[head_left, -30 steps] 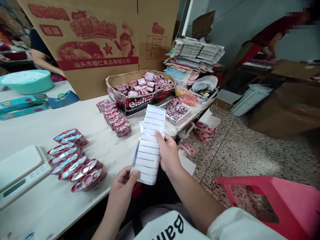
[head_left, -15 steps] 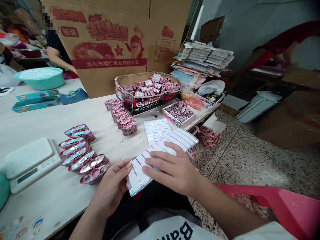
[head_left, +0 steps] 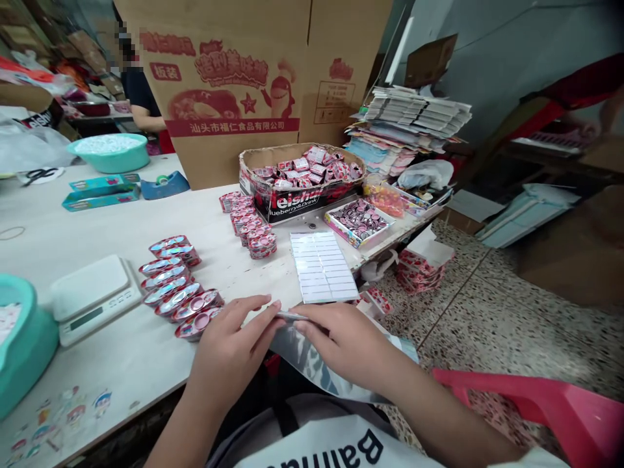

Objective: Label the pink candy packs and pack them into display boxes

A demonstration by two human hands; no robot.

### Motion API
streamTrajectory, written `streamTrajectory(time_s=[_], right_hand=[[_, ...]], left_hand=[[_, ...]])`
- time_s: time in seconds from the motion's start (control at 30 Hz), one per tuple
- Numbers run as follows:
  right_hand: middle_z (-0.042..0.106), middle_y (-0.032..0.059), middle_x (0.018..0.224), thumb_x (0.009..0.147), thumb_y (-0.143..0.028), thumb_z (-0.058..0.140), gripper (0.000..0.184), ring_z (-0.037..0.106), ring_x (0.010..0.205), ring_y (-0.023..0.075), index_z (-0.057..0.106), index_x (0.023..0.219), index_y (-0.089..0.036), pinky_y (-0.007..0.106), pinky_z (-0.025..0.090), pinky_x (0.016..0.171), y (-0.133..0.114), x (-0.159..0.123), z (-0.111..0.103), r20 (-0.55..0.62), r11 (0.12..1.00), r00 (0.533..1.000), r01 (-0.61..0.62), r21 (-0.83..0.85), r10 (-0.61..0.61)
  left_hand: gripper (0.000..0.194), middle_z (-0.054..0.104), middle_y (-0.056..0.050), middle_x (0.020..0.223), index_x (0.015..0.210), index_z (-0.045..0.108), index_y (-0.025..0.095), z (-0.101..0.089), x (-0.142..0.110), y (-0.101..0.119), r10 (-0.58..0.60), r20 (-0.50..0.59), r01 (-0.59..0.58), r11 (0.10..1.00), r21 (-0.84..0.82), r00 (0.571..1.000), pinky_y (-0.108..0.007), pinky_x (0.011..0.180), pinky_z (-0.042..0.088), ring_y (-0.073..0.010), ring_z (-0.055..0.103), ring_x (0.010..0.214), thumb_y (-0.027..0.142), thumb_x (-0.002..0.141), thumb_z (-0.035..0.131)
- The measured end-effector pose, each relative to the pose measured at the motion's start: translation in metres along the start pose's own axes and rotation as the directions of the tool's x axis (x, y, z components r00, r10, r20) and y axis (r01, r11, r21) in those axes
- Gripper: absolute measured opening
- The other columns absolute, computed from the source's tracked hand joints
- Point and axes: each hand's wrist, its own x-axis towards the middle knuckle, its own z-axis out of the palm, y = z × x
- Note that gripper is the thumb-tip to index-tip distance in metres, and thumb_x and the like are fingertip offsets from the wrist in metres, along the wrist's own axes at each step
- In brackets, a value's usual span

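My left hand [head_left: 229, 351] and my right hand [head_left: 344, 341] meet at the table's near edge. Between their fingertips they pinch a thin shiny strip [head_left: 291, 316]. Below the hands a glossy holographic sheet [head_left: 312, 364] droops over my lap, partly under my right hand. A white sheet of label strips [head_left: 323, 266] lies flat on the table just beyond the hands. A row of red and silver foil packets [head_left: 178, 292] lies left of my left hand.
A white scale [head_left: 90, 296], teal bowls [head_left: 19, 338] [head_left: 110, 151], a tray of red packs [head_left: 302, 175], a box of round lids [head_left: 358, 220], more packet stacks [head_left: 251, 227], a paper stack [head_left: 414, 117]. A large carton [head_left: 234, 84] stands behind. A person [head_left: 141, 97] works far left. A red stool [head_left: 541, 409] sits right.
I lowered the sheet from in front of me. A white label sheet now lies on the table, and both hands came together pinching a thin strip above the glossy sheet.
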Motion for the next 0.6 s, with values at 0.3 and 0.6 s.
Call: streamTrajectory(time_s=[0.3, 0.6], right_hand=[[0.076, 0.0033, 0.102, 0.097, -0.025, 0.046, 0.032, 0.070, 0.093, 0.0208, 0.069, 0.120, -0.029, 0.031, 0.051, 0.082, 0.004, -0.002, 0.009, -0.015, 0.994, 1.000, -0.019, 0.109, 0.021], [0.075, 0.0056, 0.105, 0.098, -0.027, 0.047, 0.032, 0.070, 0.094, 0.0220, 0.068, 0.122, -0.028, 0.032, 0.051, 0.084, 0.014, -0.003, 0.017, -0.018, 0.996, 0.999, -0.035, 0.084, 0.036]], left_hand=[[0.041, 0.071, -0.011, 0.107, 0.114, 0.065, 0.017, 0.016, -0.017, -0.002, 0.125, -0.173, -0.119, 0.992, 0.045, 0.977, -0.035, 0.084, 0.056, -0.0202, 0.067, 0.093, 0.005, 0.076, 0.074], [0.029, 0.072, -0.006, 0.095, 0.101, 0.066, 0.016, 0.023, -0.023, -0.003, 0.129, -0.144, -0.137, 0.989, -0.048, 0.981, -0.034, 0.079, 0.054, -0.0182, 0.064, 0.088, 0.002, 0.076, 0.074]])
